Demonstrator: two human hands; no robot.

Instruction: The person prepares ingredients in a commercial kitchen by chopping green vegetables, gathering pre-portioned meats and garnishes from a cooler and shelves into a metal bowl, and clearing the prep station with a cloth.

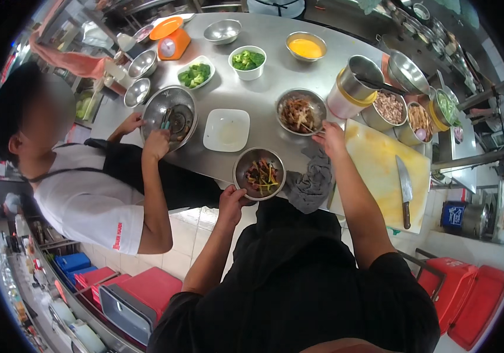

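My left hand (231, 204) grips the rim of a small steel bowl (259, 174) of mixed cut food with yellow-green strips, at the table's near edge. My right hand (330, 138) is at the lower right rim of a larger steel bowl (301, 111) of brown shredded food, its fingers against the rim. Between the two bowls and the co-worker's colander is a square white dish (226, 130), with a little liquid in it. A crumpled grey cloth (309, 181) lies below my right hand, over the table edge.
A co-worker at the left handles tongs in a steel colander (170, 95). A knife (404, 185) lies on the cutting board (367, 150) at right. Behind stand broccoli containers (247, 62), a bowl of yellow liquid (306, 46), an orange scale (172, 44) and several steel pots (367, 73).
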